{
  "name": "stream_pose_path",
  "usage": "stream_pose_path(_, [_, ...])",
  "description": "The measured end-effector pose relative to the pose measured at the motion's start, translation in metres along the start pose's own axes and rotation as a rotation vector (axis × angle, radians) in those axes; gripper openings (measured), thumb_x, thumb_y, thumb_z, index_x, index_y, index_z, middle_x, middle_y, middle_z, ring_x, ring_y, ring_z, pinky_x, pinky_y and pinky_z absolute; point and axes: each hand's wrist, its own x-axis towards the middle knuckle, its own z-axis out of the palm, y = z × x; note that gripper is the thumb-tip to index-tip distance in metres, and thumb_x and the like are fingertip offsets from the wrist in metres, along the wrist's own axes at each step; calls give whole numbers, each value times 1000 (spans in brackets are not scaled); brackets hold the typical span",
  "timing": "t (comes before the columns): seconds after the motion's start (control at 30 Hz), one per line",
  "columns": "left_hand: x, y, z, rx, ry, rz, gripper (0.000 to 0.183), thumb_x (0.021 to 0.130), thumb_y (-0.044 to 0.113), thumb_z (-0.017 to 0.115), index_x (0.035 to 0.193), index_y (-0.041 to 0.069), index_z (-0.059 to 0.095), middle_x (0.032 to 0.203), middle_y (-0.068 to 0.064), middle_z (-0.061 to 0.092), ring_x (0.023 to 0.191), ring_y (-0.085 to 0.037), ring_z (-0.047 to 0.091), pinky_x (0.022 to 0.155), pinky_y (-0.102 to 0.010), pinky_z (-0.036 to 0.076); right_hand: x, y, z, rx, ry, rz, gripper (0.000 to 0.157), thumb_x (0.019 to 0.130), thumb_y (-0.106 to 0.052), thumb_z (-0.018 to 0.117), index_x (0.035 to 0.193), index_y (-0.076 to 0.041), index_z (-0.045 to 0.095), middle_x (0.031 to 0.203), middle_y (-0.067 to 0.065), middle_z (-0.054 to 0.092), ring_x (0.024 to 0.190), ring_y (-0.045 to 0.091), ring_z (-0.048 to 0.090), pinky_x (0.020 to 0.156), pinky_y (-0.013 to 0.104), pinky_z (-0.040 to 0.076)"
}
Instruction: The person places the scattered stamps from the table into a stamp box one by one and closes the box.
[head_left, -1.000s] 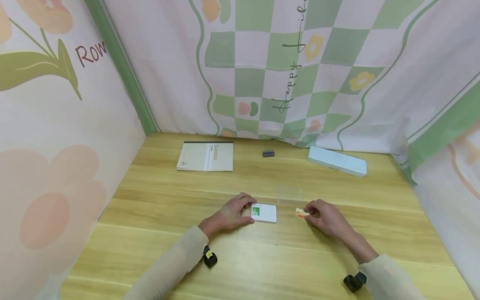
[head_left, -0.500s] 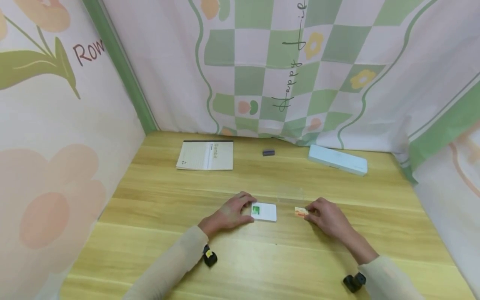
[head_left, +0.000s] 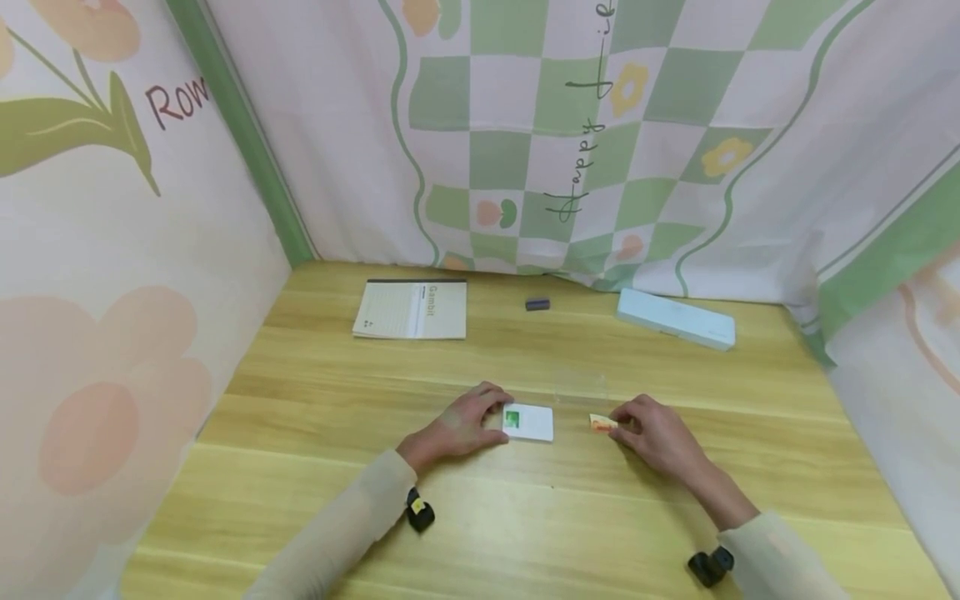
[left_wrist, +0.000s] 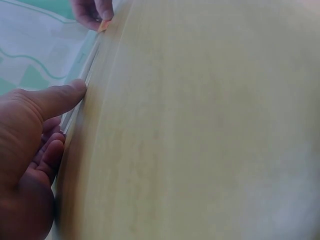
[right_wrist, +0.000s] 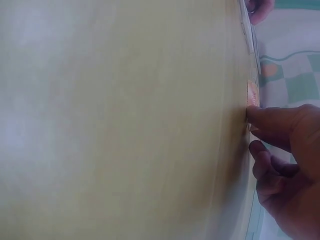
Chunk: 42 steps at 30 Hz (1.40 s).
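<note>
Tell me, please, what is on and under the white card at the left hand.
A green square shows near the left end of the white card; whether printed or stuck on, I cannot tell. The wooden table shows around the card; anything directly under it is covered.

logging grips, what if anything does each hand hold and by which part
The right hand pinches a small orange-printed piece by its right end; the left hand holds the white card by its left end.
</note>
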Motion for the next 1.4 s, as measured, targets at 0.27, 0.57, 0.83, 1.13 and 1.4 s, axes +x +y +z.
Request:
stream_pose_path(0.27, [0,-2,1,7,-3,5,57,86,31,75,136,13,53,131,-3,52,118,-17,51,104,-32,43,1,-4,3,36,12,-38,19,81,-9,78,97,-8,69,80,-2,57,67,9,46,58,25,40])
stream_pose_path(0.57, [1,-2,1,2,6,15,57,86,30,75,135,12,53,131,-4,53,118,-17,52,103,-32,43,2,-7,4,45,1,-43,26,82,-8,77,106,-5,71,90,3,62,70,9,50,59,24,45])
stream_pose_path(0.83, [1,-1,0,5,5,7,57,86,30,75,135,13,53,131,-3,53,118,-17,52,103,-32,43,3,-6,6,34,13,-31,19,82,-11,78,100,-6,74,90,4,63,71,10,52,59,24,45])
stream_pose_path(1.13, [0,-2,0,10,2,5,58,85,30,75,136,12,53,132,-4,53,120,-18,52,104,-33,43,3,-4,8,49,12,-41,18,81,-10,79,97,-6,71,83,0,57,66,10,45,55,23,39])
stream_pose_path(1.4, [1,-2,1,5,-3,-4,57,86,29,75,136,12,53,133,-4,52,121,-18,51,106,-33,42,3,-6,12,160,30,-44,20,79,-6,79,94,-9,65,78,-4,61,68,6,52,57,22,47])
